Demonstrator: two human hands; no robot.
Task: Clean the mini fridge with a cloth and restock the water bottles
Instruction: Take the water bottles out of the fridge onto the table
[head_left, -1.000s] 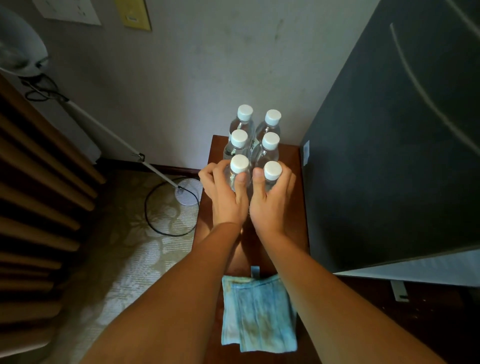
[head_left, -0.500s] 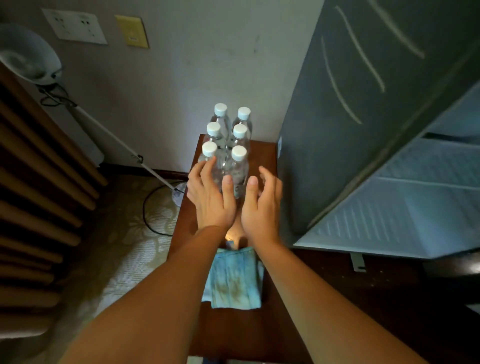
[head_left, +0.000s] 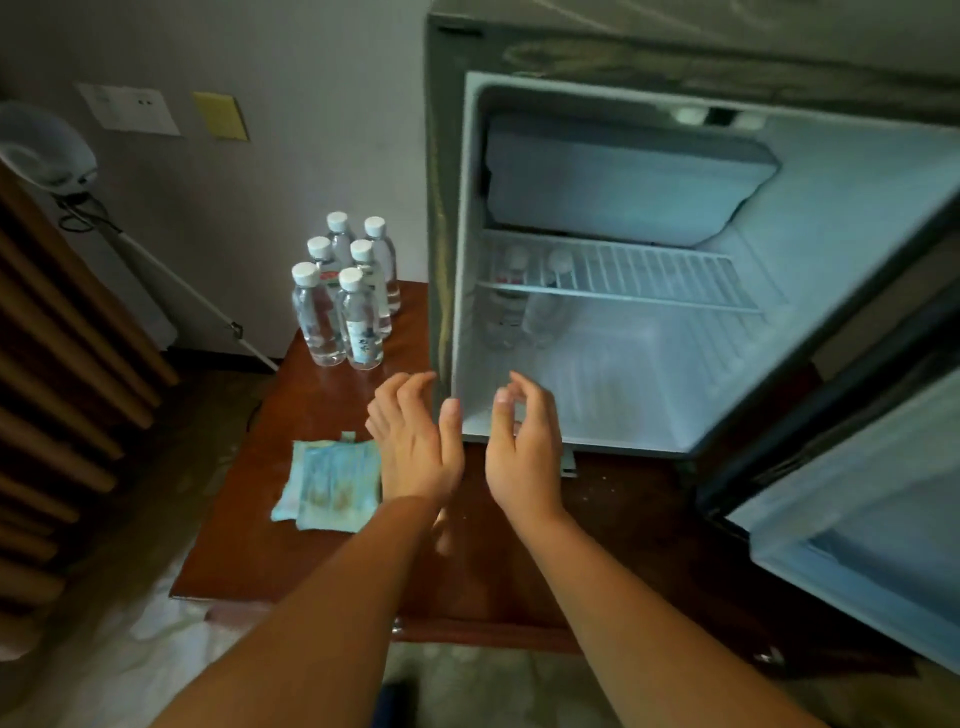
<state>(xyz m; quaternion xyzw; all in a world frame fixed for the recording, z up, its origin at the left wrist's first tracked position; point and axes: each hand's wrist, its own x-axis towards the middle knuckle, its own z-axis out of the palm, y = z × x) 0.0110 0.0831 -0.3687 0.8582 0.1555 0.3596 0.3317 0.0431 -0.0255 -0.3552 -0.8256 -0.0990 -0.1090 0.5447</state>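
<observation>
Left hand (head_left: 415, 447), right hand (head_left: 524, 441): both empty, fingers loosely curled, over table in front of fridge | fridge (head_left: 441, 208): right, door (head_left: 857, 519) open, two blurred inside bottles (head_left: 519, 306) at left | table (head_left: 311, 561): wood | six water bottles (head_left: 345, 301): clustered far left on table | cloth (head_left: 330, 486): folded, just left of left hand

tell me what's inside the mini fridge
Two water bottles stand at the left under the wire shelf. The closed top flap hides whatever is behind it.
</observation>
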